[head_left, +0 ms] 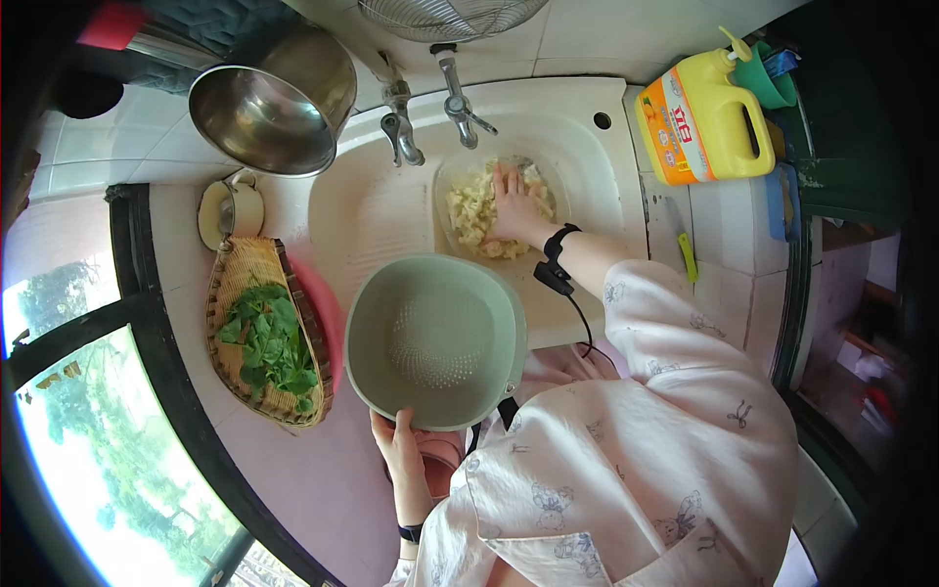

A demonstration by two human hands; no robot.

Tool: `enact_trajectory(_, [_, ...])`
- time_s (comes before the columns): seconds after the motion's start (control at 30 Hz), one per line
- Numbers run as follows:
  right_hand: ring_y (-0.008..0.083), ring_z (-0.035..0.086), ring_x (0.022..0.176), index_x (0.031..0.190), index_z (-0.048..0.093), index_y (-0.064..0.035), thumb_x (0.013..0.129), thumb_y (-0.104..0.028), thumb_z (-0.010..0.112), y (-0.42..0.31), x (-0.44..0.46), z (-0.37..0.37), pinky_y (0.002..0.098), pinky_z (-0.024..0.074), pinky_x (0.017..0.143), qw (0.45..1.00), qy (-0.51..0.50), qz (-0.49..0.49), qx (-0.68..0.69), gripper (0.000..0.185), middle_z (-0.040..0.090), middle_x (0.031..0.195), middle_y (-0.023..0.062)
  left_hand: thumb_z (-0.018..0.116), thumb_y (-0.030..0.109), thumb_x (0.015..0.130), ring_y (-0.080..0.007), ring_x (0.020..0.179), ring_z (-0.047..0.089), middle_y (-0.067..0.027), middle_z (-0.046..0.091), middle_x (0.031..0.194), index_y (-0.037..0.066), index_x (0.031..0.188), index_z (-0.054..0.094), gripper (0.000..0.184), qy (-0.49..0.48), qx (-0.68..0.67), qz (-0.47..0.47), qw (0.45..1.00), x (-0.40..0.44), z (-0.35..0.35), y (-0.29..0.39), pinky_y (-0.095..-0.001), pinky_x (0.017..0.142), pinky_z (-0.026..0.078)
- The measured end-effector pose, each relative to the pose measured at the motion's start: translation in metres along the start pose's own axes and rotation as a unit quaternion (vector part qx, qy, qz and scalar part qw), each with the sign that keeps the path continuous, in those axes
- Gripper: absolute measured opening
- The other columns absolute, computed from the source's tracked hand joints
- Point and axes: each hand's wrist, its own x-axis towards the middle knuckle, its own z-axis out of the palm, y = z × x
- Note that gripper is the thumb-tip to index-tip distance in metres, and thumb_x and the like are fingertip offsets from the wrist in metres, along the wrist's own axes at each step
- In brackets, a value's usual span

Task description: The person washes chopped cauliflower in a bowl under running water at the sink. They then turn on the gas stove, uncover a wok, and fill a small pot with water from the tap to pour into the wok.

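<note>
1. Pinching green colander (435, 293) at frame centre by lower rim with left grip (399, 448); probably light, stiff, best held there.
2. Resting spread right grip (515, 209) on pale pieces (473, 207), upper centre; likely wet, slippery, fragile, better scooped from below.

A kitchen, apparently in a home, is arranged around a white sink (592, 186) with two metal taps (455, 103) at its back. A green colander (435, 338) is at the sink's front edge, a steel pot (269, 122) off its back left corner, a wicker basket (238, 259) of leafy greens (269, 342) to its left, and a yellow pump jug (719, 112) to its right.
</note>
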Motion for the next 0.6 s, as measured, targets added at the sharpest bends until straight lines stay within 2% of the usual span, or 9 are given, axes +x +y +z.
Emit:
enact_trajectory(0.1, [0.0428,0.025,0.135,0.147,0.003,-0.0025,0.048,-0.058,0.082,0.018,0.028,0.020,0.0679,0.0213,0.099,0.993,0.079,-0.080,0.043,0.138,0.025,0.145,0.0294,0.056,0.004,0.084,-0.0129,0.066,0.060,-0.0057,0.059,0.095,0.003,0.121,0.047,0.038,0.034,0.010,-0.015,0.999,-0.002,0.004,-0.002,-0.0231,0.045,0.047])
enact_trajectory(0.13, [0.0389,0.031,0.133,0.146,0.011,-0.0059,0.049,-0.058,0.081,0.021,0.034,0.015,0.0663,0.0241,0.099,0.989,0.110,-0.091,0.051,0.131,0.033,0.141,0.0245,0.054,0.003,0.083,-0.0129,0.068,0.059,-0.0042,0.058,0.096,0.004,0.122,0.048,0.039,0.035,0.025,-0.009,0.999,-0.001,0.006,-0.001,-0.0243,0.048,0.045])
enact_trajectory(0.23, [0.0366,0.035,0.131,0.144,0.020,-0.0081,0.050,-0.059,0.081,0.019,0.038,-0.009,0.0673,0.0241,0.098,0.994,0.032,-0.047,0.098,0.123,0.036,0.141,0.0204,0.054,0.003,0.084,-0.0129,0.066,0.058,-0.0041,0.059,0.094,0.003,0.121,0.047,0.037,0.053,0.026,-0.035,0.998,-0.005,0.021,0.016,-0.0245,0.051,0.045])
enact_trajectory(0.27, [0.0342,0.046,0.123,0.142,0.025,-0.0075,0.051,-0.057,0.081,0.016,0.035,-0.016,0.0576,0.0337,0.098,0.995,0.046,-0.032,0.079,0.118,0.046,0.132,0.0201,0.054,0.003,0.084,-0.0129,0.066,0.058,-0.0041,0.059,0.094,0.003,0.121,0.047,0.037,0.054,0.025,-0.036,0.998,-0.001,0.019,0.010,-0.0245,0.051,0.045])
enact_trajectory(0.3, [0.0342,0.046,0.123,0.142,0.025,-0.0075,0.051,-0.057,0.081,0.018,0.035,-0.014,0.0576,0.0337,0.098,0.996,0.044,-0.031,0.077,0.118,0.046,0.132,0.0201,0.054,0.003,0.084,-0.0129,0.065,0.058,-0.0044,0.059,0.092,0.003,0.119,0.047,0.036,0.035,0.011,-0.018,0.999,0.005,0.016,0.004,-0.0244,0.050,0.045])
enact_trajectory(0.37, [0.0319,0.058,0.107,0.140,0.032,-0.0086,0.054,-0.054,0.080,0.023,0.041,-0.009,0.0448,0.0453,0.087,0.980,-0.013,0.013,0.197,0.109,0.055,0.120,0.0188,0.054,0.003,0.084,-0.0129,0.063,0.058,-0.0048,0.059,0.091,0.003,0.118,0.048,0.034,0.014,-0.003,0.000,1.000,0.009,0.010,-0.002,-0.0242,0.049,0.044])
enact_trajectory(0.5, [0.0315,0.060,0.104,0.137,0.036,-0.0086,0.057,-0.048,0.080,0.046,0.044,0.003,0.0368,0.0482,0.086,0.951,-0.065,0.015,0.303,0.100,0.059,0.114,0.0188,0.054,0.002,0.084,-0.0130,0.056,0.056,-0.0061,0.060,0.086,0.002,0.115,0.048,0.031,0.010,0.006,-0.011,1.000,0.014,0.011,-0.001,-0.0240,0.045,0.044])
enact_trajectory(0.57, [0.0307,0.058,0.109,0.132,0.046,-0.0105,0.059,-0.045,0.079,0.042,0.016,-0.018,0.0357,0.0469,0.091,0.966,-0.046,-0.101,0.235,0.087,0.058,0.119,0.0206,0.055,0.002,0.084,-0.0130,0.055,0.056,-0.0064,0.059,0.085,0.002,0.114,0.048,0.031,0.007,-0.002,-0.007,1.000,0.017,0.011,-0.003,-0.0237,0.043,0.044])
enact_trajectory(0.6, [0.0351,0.046,0.124,0.143,0.031,-0.0153,0.060,-0.044,0.079,0.031,0.001,-0.028,0.0442,0.0415,0.098,0.977,-0.060,-0.098,0.179,0.100,0.040,0.139,0.0242,0.055,0.002,0.084,-0.0129,0.055,0.056,-0.0064,0.059,0.085,0.002,0.114,0.048,0.031,0.005,0.003,-0.006,1.000,0.018,0.009,-0.004,-0.0234,0.043,0.045])
